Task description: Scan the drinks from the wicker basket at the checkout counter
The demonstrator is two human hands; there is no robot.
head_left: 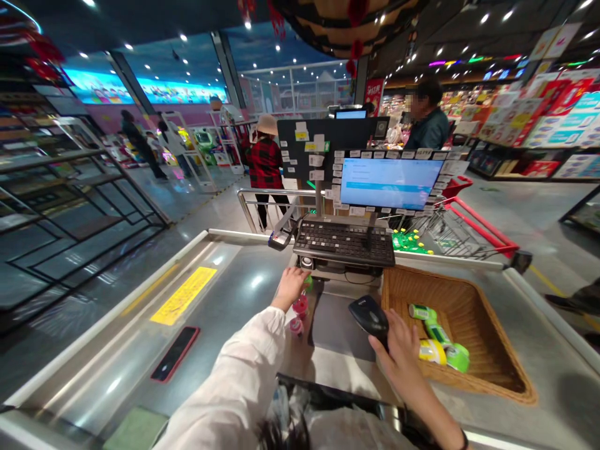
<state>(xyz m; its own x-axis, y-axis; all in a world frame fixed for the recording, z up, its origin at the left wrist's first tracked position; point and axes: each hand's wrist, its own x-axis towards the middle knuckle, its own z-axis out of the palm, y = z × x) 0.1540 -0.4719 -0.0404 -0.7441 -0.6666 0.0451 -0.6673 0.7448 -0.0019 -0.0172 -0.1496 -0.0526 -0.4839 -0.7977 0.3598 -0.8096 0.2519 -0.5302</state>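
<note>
Hands [290, 287] [398, 350] at bottles [300, 306] and barcode scanner [368, 317]

No fully legible text. Small white and yellow paper notes on the black rectangular panel [302, 147]: writing too small to read. Pale blue flat monitor screen [389, 183]: faint lines of text, blurred. Yellow rectangular label on the grey steel counter [183, 295]: markings unreadable. Black handheld barcode scanner [368, 314]: small logo on top, illegible. Red hanging banner [375, 94]: characters too blurred to read.
</note>
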